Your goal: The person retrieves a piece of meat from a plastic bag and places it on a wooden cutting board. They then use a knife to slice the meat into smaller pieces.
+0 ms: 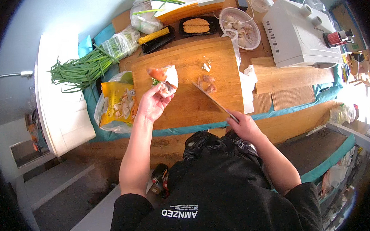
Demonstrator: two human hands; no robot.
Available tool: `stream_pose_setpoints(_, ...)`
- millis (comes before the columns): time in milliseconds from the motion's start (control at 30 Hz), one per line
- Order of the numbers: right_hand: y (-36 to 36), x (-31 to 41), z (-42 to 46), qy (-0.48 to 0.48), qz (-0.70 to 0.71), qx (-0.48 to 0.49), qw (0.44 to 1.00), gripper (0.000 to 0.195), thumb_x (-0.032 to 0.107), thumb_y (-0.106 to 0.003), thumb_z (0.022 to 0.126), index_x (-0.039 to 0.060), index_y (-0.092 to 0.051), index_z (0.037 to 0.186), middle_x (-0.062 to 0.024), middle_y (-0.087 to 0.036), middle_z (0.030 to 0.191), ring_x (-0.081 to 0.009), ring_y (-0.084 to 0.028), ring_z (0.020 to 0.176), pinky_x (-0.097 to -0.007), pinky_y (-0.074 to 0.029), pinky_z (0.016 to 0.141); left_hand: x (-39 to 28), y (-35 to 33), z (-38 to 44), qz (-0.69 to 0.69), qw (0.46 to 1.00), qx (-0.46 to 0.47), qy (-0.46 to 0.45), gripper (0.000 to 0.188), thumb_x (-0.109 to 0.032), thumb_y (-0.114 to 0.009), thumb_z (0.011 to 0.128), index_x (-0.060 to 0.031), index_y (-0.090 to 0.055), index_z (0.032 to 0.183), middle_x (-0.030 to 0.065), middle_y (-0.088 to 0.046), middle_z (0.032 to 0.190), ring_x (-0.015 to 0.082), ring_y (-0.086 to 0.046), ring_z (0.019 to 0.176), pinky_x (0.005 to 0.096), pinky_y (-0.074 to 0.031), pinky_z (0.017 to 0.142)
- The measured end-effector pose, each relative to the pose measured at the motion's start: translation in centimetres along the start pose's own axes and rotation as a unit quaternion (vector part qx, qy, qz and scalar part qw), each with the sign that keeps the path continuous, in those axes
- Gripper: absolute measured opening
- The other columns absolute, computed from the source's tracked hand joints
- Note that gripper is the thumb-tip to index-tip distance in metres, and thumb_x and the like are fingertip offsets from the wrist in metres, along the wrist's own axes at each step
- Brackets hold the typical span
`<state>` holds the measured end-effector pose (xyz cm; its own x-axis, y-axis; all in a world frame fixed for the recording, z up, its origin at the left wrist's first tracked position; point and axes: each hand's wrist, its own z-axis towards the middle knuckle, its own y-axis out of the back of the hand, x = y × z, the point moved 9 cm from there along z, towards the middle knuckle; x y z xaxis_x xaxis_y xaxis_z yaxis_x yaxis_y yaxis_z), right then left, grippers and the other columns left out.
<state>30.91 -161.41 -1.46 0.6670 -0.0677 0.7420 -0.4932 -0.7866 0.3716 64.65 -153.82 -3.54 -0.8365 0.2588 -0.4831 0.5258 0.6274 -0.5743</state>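
Observation:
My left hand (154,104) is raised over the left part of a wooden cutting board (185,112), fingertips closed on a piece of food (171,75), reddish-brown and white, perhaps meat with skin. Some chopped green bits (155,81) show beside that piece; whether they lie on the board or are held is unclear. In my right hand (245,126), at the board's front right edge, is a knife (215,102), its blade slanting up and left. Close to the blade tip, brownish food pieces (209,80) lie on the board. Farther back are small white bits (206,67).
A yellow bag (107,106) with pale peelings stands left of the board, below bundled green onions (84,63). Behind the board are black trays (182,32) with yellow-orange food and a plastic bowl of garlic (239,27). A white appliance (299,36) occupies the right.

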Motion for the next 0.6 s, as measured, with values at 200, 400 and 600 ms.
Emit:
stream_pose_setpoints(200, 2.0, 0.3, 1.8, 0.033, -0.02, -0.068, 0.997, 0.044, 0.032, -0.067, 0.1, 0.0074, -0.065, 0.137, -0.0246, -0.074, 0.112, -0.0386, -0.071, 0.107, -0.0436, -0.055, 0.094, 1.7, 0.6, -2.4, 0.066, 0.981, -0.087, -0.163, 0.032, -0.012, -0.07, 0.099, 0.0004, -0.058, 0.125, 0.0134, -0.07, 0.11, 0.023, -0.07, 0.094, 0.0335, -0.06, 0.077)
stream_pose_setpoints(400, 1.2, 0.2, 1.0, 0.011, 0.021, -0.054, 0.998, 0.047, 0.032, -0.067, 0.101, 0.0015, -0.064, 0.137, -0.0204, -0.075, 0.104, -0.0263, -0.071, 0.096, -0.0387, -0.054, 0.091, 3.1, 0.0, -1.4, 0.256, 0.911, -0.201, -0.252, 0.042, -0.01, -0.082, 0.09, 0.0001, -0.055, 0.12, 0.008, -0.066, 0.102, 0.0143, -0.066, 0.086, 0.0286, -0.055, 0.069)
stream_pose_setpoints(600, -1.3, -0.9, 0.5, -0.028, 0.08, -0.015, 0.996, 0.049, 0.033, -0.065, 0.103, 0.0002, -0.062, 0.139, -0.0183, -0.074, 0.103, -0.0209, -0.068, 0.093, -0.0372, -0.054, 0.088, 4.3, -2.0, -1.5, 0.318, 0.902, -0.241, -0.164, 0.044, -0.02, -0.085, 0.089, 0.0001, -0.052, 0.11, 0.0057, -0.062, 0.096, 0.0106, -0.061, 0.081, 0.0262, -0.052, 0.068)
